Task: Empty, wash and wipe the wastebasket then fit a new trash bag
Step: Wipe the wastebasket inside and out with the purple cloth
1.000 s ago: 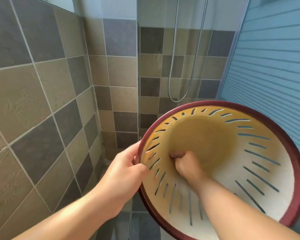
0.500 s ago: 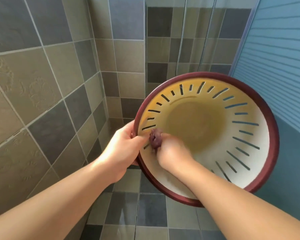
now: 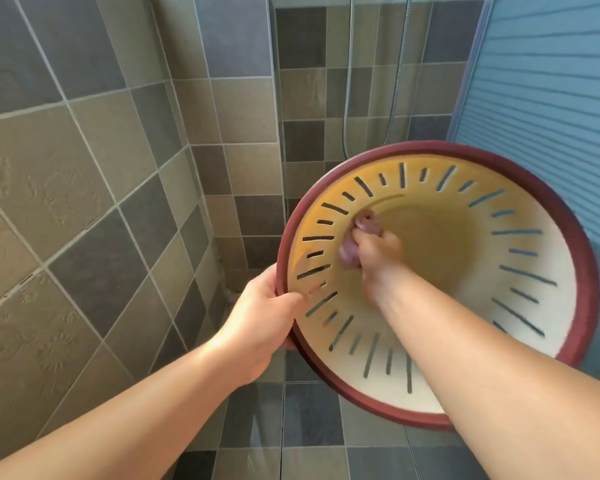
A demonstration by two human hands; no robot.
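Observation:
The wastebasket is a cream plastic bin with slotted walls and a dark red rim, tipped so its mouth faces me at the right of the head view. My left hand grips the rim at its left edge, thumb inside. My right arm reaches into the bin, and my right hand holds a small bunched purple cloth pressed against the inner wall near the bottom, on the left side. Part of the cloth is hidden inside my fist.
Tiled walls stand close on the left and behind. A glass shower screen with a hanging hose is behind the bin. A blue ribbed door panel fills the right. The tiled floor lies below.
My right hand with the cloth has moved from near the rim by my left thumb deeper and upward along the inner wall. The bin has shifted slightly in view; my left grip is unchanged.

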